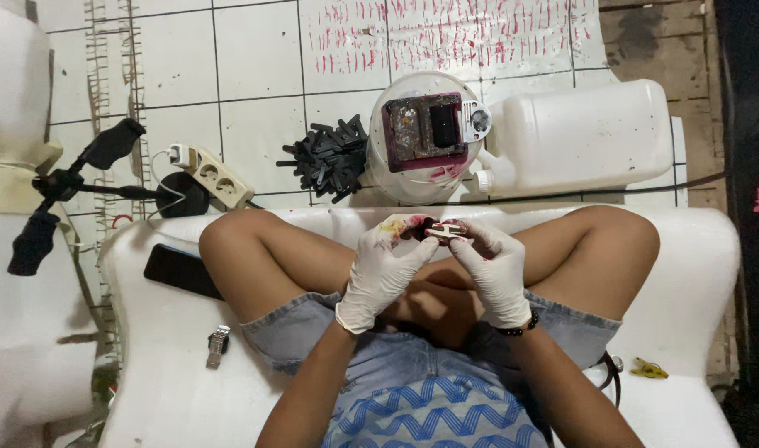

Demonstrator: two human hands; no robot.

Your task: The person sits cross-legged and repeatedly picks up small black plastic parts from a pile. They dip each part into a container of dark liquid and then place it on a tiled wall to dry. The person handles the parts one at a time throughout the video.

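White floor tiles behind, I pinch a small dark cartridge [440,230] between my gloved left hand [385,270] and right hand [494,267], fingers closed on it, mid-handling; steady grip needed next.

We sit cross-legged on a white cushion [172,373]; our left hand [384,265] and right hand [496,265], both in pale gloves stained pink, meet above our lap and pinch a small dark cartridge [437,230] between the fingertips; ahead on the tiled floor stand a round white tub [396,178] topped by a magenta-stained block [423,130], a pile of black strips [325,158], a white jerrycan [578,137] and a power strip [214,176]; a black phone [176,270] lies by our left knee.
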